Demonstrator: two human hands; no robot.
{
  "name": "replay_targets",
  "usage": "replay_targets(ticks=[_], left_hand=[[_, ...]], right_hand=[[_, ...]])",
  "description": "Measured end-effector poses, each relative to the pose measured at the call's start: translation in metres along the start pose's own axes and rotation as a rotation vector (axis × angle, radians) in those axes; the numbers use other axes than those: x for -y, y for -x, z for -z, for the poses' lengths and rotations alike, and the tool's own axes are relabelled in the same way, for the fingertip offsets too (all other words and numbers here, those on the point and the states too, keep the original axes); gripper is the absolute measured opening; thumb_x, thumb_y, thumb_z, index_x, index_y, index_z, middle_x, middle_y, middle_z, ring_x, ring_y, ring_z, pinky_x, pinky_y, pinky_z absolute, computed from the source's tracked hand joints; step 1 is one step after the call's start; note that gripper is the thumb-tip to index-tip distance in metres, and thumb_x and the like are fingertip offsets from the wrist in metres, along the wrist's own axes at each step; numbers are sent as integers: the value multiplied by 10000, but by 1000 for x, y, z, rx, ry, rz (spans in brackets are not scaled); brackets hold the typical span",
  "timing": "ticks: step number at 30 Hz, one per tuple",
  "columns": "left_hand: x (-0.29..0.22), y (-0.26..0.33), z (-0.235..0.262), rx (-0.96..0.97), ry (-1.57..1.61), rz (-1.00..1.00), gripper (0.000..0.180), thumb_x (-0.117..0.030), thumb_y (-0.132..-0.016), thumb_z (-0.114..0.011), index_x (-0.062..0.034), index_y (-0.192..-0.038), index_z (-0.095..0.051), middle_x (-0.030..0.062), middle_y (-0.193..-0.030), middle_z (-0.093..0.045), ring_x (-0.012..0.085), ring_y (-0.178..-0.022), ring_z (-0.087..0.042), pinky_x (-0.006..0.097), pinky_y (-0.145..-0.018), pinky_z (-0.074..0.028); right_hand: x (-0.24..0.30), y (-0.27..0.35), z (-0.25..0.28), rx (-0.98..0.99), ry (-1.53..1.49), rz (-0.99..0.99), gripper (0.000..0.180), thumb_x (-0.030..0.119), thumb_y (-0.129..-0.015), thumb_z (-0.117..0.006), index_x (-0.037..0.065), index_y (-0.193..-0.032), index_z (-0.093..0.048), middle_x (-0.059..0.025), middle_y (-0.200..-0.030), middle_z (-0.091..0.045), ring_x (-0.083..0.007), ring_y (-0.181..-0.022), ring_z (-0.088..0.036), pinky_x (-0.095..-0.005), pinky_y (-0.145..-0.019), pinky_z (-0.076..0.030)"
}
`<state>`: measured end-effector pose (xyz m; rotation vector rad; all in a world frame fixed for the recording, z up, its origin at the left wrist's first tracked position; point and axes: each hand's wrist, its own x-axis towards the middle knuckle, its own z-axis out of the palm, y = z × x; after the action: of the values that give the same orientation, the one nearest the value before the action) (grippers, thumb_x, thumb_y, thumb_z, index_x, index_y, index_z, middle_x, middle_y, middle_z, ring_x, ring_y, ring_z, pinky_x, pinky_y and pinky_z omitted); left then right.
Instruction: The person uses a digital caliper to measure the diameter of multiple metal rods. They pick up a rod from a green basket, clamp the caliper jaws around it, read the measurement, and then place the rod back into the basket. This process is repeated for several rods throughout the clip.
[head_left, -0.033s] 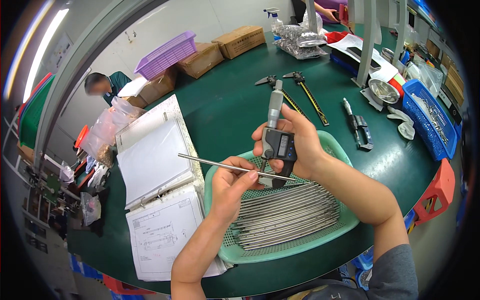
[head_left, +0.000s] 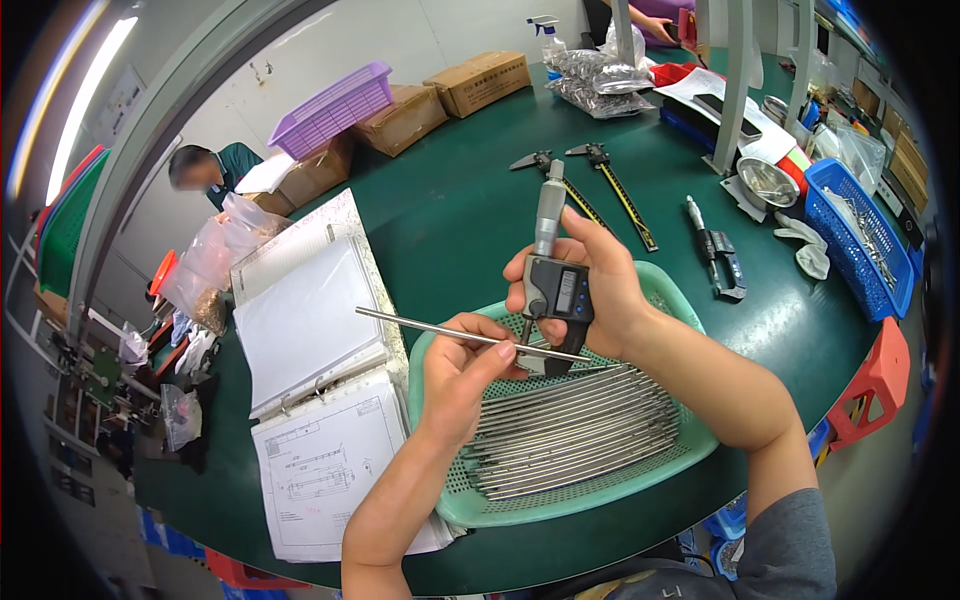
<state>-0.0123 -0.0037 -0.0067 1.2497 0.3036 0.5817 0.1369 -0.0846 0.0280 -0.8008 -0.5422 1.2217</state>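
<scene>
My left hand [head_left: 458, 385] pinches a thin metal rod [head_left: 412, 323] between thumb and fingers; the rod slants from upper left to lower right. Wrapped in my right hand [head_left: 618, 295] is a digital micrometer [head_left: 541, 272], its silver thimble pointing up and its small display facing me. The rod crosses at the micrometer's lower jaw; whether the measuring faces touch it cannot be made out. Under both hands stands a green plastic basket [head_left: 700, 445], where many similar metal rods [head_left: 580, 430] lie side by side.
An open binder with a drawing sheet [head_left: 330, 470] lies left of the basket. Beyond are two calipers [head_left: 628, 205], and a second micrometer [head_left: 717, 250] rests at right. A blue basket [head_left: 858, 260], cardboard boxes [head_left: 480, 84] and a purple basket [head_left: 330, 108] line the edges. A person [head_left: 235, 165] is at far left.
</scene>
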Motion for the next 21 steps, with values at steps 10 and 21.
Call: replay_targets(ticks=[10, 21], left_hand=[[3, 1, 0, 30, -77, -13, 212, -94, -767, -563, -32, -917, -428, 121, -900, -540, 189, -786, -584, 314, -648, -523], [3, 0, -1, 34, -11, 20, 198, -67, -757, -585, -9, -892, -452, 111, -854, -538, 158, -747, -566, 298, -621, -524]], right_hand=[[-2, -2, 1, 2, 30, -1, 581, 553, -832, -322, 11, -813, -531, -102, -648, -583, -125, -359, -455, -211, -340, -371], [-3, 1, 4, 16, -29, -7, 602, 512, -866, -217, -6, -880, -523, -122, -695, -585, -136, -397, -470, -230, -385, -392]])
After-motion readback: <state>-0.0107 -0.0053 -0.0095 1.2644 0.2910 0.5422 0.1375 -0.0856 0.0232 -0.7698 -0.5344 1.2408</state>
